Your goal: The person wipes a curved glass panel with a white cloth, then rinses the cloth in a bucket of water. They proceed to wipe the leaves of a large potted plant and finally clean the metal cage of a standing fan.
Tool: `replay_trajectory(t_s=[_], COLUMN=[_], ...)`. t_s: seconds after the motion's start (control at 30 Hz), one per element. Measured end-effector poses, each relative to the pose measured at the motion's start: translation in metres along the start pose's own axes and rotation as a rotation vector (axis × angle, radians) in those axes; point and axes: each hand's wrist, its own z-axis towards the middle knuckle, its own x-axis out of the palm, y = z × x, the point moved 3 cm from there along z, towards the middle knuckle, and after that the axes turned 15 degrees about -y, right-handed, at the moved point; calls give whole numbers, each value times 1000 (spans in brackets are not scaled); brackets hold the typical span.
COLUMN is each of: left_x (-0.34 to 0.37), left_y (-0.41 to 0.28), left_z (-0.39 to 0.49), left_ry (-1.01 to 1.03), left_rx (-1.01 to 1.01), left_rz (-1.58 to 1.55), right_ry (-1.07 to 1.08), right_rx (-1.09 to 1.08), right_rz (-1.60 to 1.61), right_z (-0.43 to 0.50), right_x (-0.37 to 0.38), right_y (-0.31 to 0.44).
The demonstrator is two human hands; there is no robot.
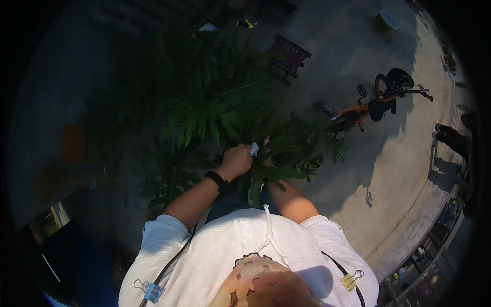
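My left hand point(238, 158), with a black band on its wrist, is closed around a crumpled white cloth or tissue point(253, 149). Only slivers of my right hand point(267, 149) show among the leaves; what its fingers do is hidden. Large, deeply lobed green leaves point(285, 173) hang over my right wrist and forearm. More foliage of the same leafy plant point(207, 119) spreads in front of me and to the left, dark with shade. Its pot or base is hidden.
An orange bicycle point(360, 111) with a black basket stands on the concrete floor point(383, 169) to the right. Beyond the plant is a dark red stool or low bench point(290, 55). A blue-topped tub point(388, 20) sits far right. An orange object point(73, 146) is at the left.
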Motion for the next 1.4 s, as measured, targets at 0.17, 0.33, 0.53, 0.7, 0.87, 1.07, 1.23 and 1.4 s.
replay_trajectory(t_s=[0.17,0.33,0.53,0.7,0.87,1.07,1.23,1.4], left_x=[-12,-18,-33,-45,-43,-49,-56,-46], left_y=[-18,-59,-100,-123,-138,-152,-128,-94], left_z=[-35,-53,-60,-61,-66,-80,-103,-140], left_ry=[-24,-60,35,58,171,-19,375,403], left_rx=[-11,54,157,38,54,406,116,53], left_rz=[-76,-280,-485,-944,-1060,-675,-1012,-1184], right_ry=[-9,294,402,499,287,26,-79,-111], right_rx=[-51,-143,354,287,-14,-483,-690,-715], right_rz=[-12,-394,130,156,-110,-250,-131,-121], right_z=[-13,-53,-100,-165,-219,-251,-275,-290], right_x=[-3,-16,-18,-12,-23,-38,-42,-43], right_y=[5,30,53,89,108,104,69,21])
